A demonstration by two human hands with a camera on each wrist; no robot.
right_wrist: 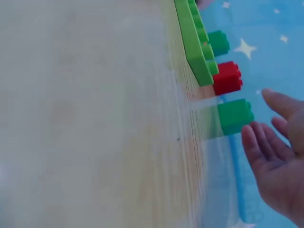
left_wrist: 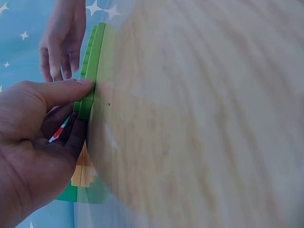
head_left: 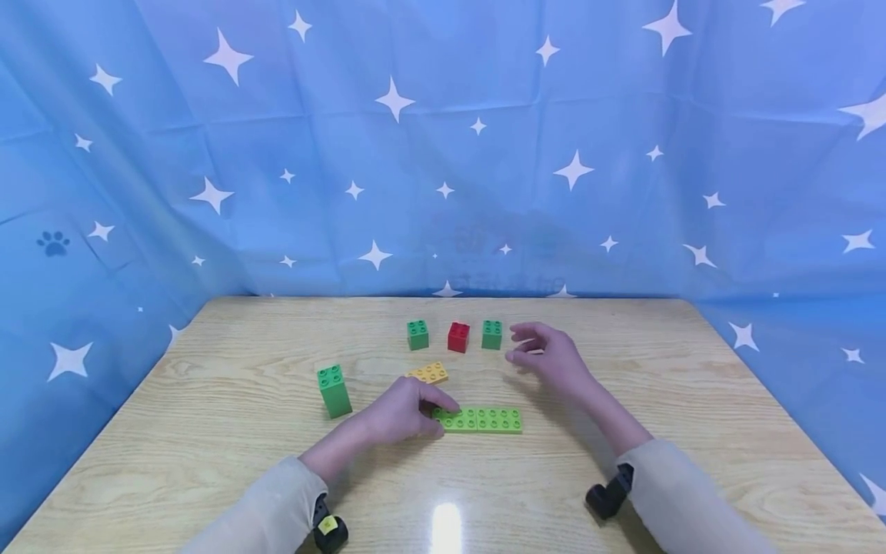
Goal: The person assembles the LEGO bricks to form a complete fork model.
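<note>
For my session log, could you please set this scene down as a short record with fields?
Left grip: pinches the left end of the lime strip
Right grip: holds nothing, beside the right green brick
Back row: left green brick, red brick, right green brick
Yellow piece: beyond the lime strip, partly hidden by the left grip in the head view
Tall green block: upright, left of the yellow piece
Surface: wooden table
Backdrop: blue cloth

A pale wooden table (head_left: 208, 477) carries a green block (head_left: 418, 336), a red block (head_left: 458, 338) and a second green block (head_left: 492, 336) in a back row, a yellow brick (head_left: 434, 372), two lime bricks (head_left: 498, 421) end to end, and a tall green block (head_left: 335, 394).
</note>
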